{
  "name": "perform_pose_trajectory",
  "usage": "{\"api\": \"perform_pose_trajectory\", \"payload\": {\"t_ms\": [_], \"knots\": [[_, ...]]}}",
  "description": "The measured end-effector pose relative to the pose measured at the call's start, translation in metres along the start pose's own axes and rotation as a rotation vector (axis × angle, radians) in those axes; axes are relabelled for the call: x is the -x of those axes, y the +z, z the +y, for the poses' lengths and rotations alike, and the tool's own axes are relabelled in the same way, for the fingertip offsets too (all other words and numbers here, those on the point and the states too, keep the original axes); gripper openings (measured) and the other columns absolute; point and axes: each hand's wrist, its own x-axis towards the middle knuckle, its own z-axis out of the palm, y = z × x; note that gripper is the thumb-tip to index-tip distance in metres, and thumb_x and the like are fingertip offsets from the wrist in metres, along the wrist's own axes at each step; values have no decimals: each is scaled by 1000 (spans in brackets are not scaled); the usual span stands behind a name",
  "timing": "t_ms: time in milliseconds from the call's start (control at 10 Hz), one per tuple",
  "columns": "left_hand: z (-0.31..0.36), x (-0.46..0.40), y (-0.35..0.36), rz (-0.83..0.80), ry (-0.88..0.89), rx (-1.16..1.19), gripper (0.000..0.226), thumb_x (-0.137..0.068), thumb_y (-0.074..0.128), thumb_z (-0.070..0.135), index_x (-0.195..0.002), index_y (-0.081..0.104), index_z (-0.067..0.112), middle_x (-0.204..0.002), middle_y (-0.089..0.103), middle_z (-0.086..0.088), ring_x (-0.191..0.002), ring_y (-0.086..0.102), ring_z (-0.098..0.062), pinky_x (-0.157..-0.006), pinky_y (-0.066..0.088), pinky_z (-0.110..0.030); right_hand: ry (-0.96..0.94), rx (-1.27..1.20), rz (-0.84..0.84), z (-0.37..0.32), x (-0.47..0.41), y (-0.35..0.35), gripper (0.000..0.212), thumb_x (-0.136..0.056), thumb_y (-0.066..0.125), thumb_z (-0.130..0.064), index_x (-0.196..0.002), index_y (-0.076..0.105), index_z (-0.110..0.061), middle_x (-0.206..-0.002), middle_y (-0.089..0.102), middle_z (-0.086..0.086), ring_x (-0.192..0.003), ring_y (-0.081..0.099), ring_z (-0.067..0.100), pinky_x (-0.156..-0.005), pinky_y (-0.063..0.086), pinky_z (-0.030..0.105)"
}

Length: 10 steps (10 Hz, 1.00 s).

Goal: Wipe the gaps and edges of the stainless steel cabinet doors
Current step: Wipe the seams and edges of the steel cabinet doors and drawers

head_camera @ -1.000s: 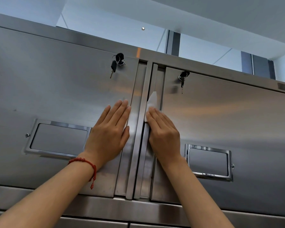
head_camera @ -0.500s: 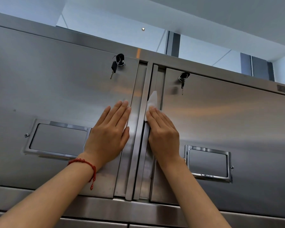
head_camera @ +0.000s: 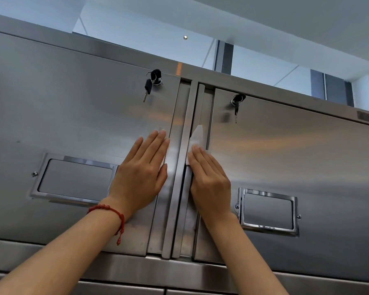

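Two stainless steel cabinet doors fill the view: the left door and the right door, with a vertical centre strip and narrow gaps between them. My left hand lies flat with straight fingers on the left door's inner edge. My right hand presses a white wipe with straight fingers against the gap along the right door's inner edge. The wipe's upper part sticks out above the fingertips; the part under the hand is hidden.
A key bunch hangs from the left door's lock and another key from the right one. Each door has a recessed handle: left, right. A steel ledge runs below the doors. The ceiling is above.
Both hands have stayed nearly still on the doors. The view has shifted a little; the wipe remains at the same height in the gap.
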Motion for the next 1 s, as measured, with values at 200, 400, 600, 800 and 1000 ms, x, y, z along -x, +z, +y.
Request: {"api": "perform_pose_trajectory", "payload": {"t_ms": [200, 400, 600, 800, 1000], "knots": [[-1, 0, 1, 0, -1, -5, 52, -92, 34, 25, -134, 45, -4, -141, 41, -21, -133, 37, -34, -107, 33, -52, 3, 0, 0, 2, -7, 1, 44, -63, 83, 10, -105, 69, 5, -109, 67, 21, -102, 65, 30, -91, 51, 41], [-1, 1, 1, 1, 0, -2, 52, -92, 34, 25, -134, 45, -4, -141, 42, -21, -133, 37, -34, -107, 31, -52, 23, -6, 8, -4, 6, 1, 45, -63, 81, 11, -106, 68, 5, -111, 66, 20, -105, 65, 30, -93, 50, 41], [-1, 1, 2, -3, -1, -1, 52, -92, 34, 25, -135, 44, -3, -142, 41, -21, -133, 37, -34, -107, 31, -52, 12, 2, 3, -2, 0, -1, 44, -63, 82, 11, -105, 69, 6, -109, 67, 21, -103, 65, 31, -92, 49, 41], [-1, 1, 1, -6, -3, -4, 52, -92, 34, 25, -134, 44, -4, -142, 41, -21, -133, 37, -34, -107, 31, -51, 26, -7, 0, -7, 11, -1, 45, -64, 80, 12, -107, 68, 5, -112, 66, 20, -106, 64, 30, -93, 49, 41], [0, 1, 0, -11, -9, 1, 52, -92, 33, 25, -135, 44, -3, -142, 41, -21, -133, 37, -34, -108, 30, -51, 25, -5, 4, -4, 4, -1, 44, -64, 79, 13, -105, 69, 5, -110, 67, 21, -104, 65, 31, -93, 49, 41]]}}
